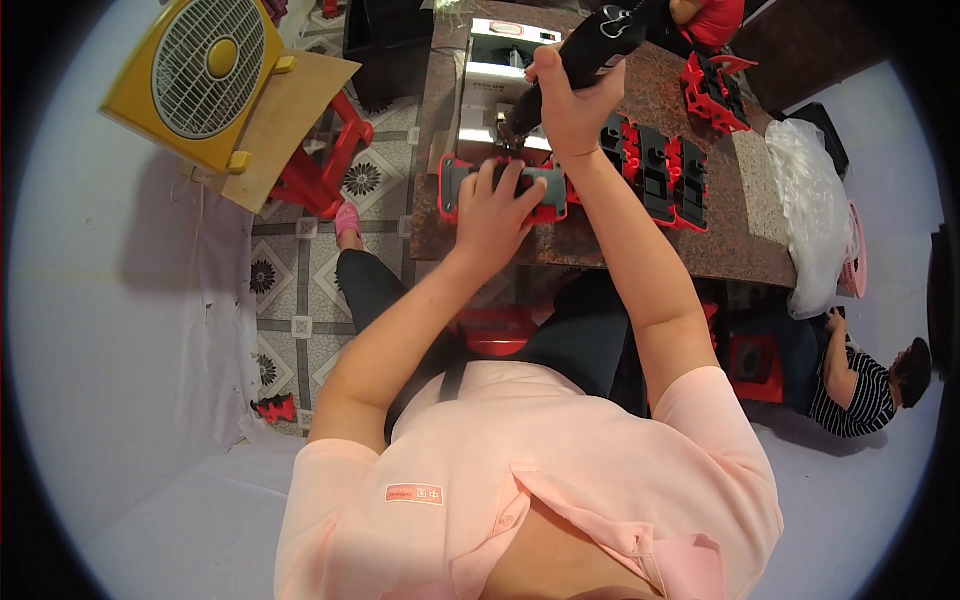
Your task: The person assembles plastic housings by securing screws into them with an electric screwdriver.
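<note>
In the head view, my right hand [580, 112] wraps closed around one black driver [598, 48], slanted toward one boxy pale machine [490, 88]; my left hand [490, 222] bends spread fingers over one red-and-black part [456, 184] at the table's near left, grip firmness unclear. At least three similar parts [657, 180] stand right, with bare speckled tabletop [715, 258] nearer the edge.

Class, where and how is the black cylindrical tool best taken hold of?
Likely around the thick middle of the black cylindrical tool, from the person's right, as the right hand does. Its long, round body suits a wrapped grip; it slants, narrow end lower left, best kept clear.
</note>
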